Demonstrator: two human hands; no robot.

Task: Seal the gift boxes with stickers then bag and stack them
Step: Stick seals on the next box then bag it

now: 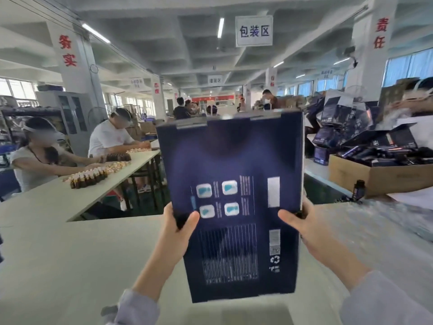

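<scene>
Apparently the step in hand is turning and checking one gift box (234, 160). It is held upright, clear above the near part of the white table (70, 254), with its printed back panel facing the camera. The left hand (178, 228) grips its left edge and the right hand (302, 228) its right edge. Each thumb (191, 219) lies flat on the panel, pinching the box against fingers that wrap behind it out of sight. No sticker shows on this face, so I cannot tell whether the seal is on.

The next move likely calls for bringing the flap edge at the top round, then sealing or bagging it.

The box is a flat, rigid rectangular carton in glossy navy card, with pale text blocks, four small pictures and a recycling mark. Its tucked tabs show grey along the top edge. Over the table's right side lies crinkled clear plastic (386, 219), possibly the bags.
</scene>
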